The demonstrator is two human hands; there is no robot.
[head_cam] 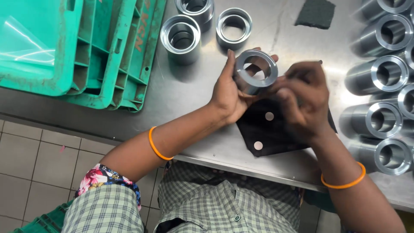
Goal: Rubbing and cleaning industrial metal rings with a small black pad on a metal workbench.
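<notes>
Looking down at a steel counter (189, 92), the left hand (226, 92) has its fingers wrapped around a shiny, short metal ring sleeve (255, 70), holding it up just above the surface with the open bore tilted toward the camera. The right hand (304, 101) is pressed in against the sleeve's right side, fingers curled in close together, but it's blurry, so I can't tell exactly what they're pinching. Both wrists have a thin orange bangle (156, 146).

Right under the hands there's a flat black pad with two pale round spots (263, 129), lying on the counter near its front edge. Behind the held sleeve, three more short metal rings (181, 36) stand upright in a little cluster, fairly near the left hand's fingertips. Off to the right a whole bunch of longer polished metal cylinders (379, 75) lie on their sides, bores facing the camera, stacked close and crowding that side just beside the right arm. A dark green scouring pad (315, 13) sits at the back, well apart from the hands. On the left, stacked teal plastic crates (101, 51) take up that end of the counter, with a clear plastic sheet (21, 43) in the top one.
</notes>
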